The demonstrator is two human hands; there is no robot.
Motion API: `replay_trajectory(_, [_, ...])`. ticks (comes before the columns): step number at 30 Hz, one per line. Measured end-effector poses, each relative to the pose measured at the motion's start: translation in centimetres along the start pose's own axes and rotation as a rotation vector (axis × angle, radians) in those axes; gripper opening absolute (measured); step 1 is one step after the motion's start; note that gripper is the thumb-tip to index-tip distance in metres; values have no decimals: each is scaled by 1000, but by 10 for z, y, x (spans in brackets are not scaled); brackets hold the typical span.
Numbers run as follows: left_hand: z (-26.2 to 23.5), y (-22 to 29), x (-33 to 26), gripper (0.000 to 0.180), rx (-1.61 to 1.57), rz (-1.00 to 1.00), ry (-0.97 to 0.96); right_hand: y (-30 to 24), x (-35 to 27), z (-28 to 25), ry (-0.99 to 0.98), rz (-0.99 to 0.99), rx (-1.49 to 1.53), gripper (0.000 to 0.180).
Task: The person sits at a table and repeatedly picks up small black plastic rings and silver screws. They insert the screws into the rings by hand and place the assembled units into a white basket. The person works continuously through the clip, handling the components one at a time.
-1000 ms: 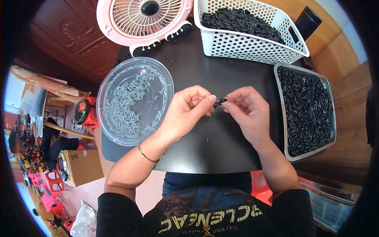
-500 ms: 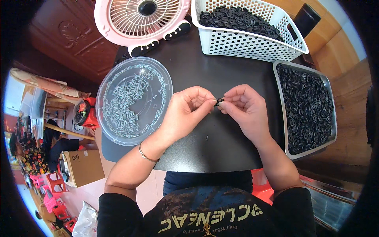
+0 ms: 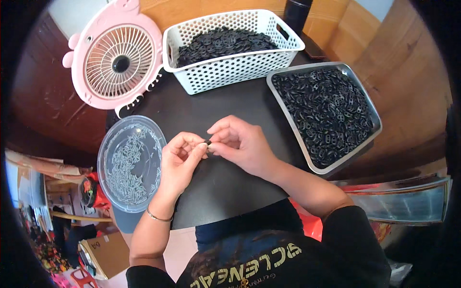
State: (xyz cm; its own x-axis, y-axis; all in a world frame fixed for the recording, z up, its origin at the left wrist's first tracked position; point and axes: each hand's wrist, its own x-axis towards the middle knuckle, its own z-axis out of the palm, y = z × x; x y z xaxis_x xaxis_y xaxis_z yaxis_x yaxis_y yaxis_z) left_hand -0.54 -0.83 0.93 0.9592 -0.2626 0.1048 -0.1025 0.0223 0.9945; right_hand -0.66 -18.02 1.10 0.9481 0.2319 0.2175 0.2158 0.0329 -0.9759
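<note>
Between my two hands, above the dark table (image 3: 211,192), is a small black plastic piece (image 3: 208,142) with rounded outlines; fingertips cover much of it. My left hand (image 3: 181,156) pinches it between thumb and index finger. At its other side, my right hand (image 3: 242,146) holds it with the thumb, while the index finger is raised away. Left of my hands, a round clear plastic tub (image 3: 102,161) holds many small silvery pins (image 3: 126,165). On the right stands a metal tray (image 3: 294,128) full of black plastic pieces (image 3: 331,113), several showing two holes.
A white perforated basket (image 3: 235,72) of black pieces (image 3: 225,42) stands at the back. Beside it, far left, is a pink fan (image 3: 152,36). A dark cylinder (image 3: 296,14) stands behind the tray. On the floor at lower left sits a cardboard box (image 3: 108,252).
The view has turned, so the table's contents appear shifted left and tilted. My right index finger has lifted off the black piece, which stays between my hands.
</note>
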Motion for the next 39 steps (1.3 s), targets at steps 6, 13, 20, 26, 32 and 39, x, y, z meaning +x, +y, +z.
replay_trajectory(6, [-8, 0, 2, 4, -153, 2, 66, -42, -18, -42, 42, -256, -626, 19])
replay_trajectory(13, [-5, 9, -2, 7, -226, -30, 20, -57, -25, -223, 459, -95, -1372, 30])
replay_trajectory(20, [-6, 6, 0, 6, -182, -39, 4, -25, -28, -318, 487, 298, -1351, 44])
replay_trajectory(26, [-8, 4, 0, 6, -168, -45, 11, -16, -15, -299, 327, 248, -1323, 47])
replay_trajectory(32, [-9, 3, 0, 6, -165, -43, -1, -25, -16, -263, 141, 192, -1402, 52])
replay_trajectory(39, [-8, 5, -1, 6, -184, -49, -7, -22, -13, -245, 54, 77, -1409, 43])
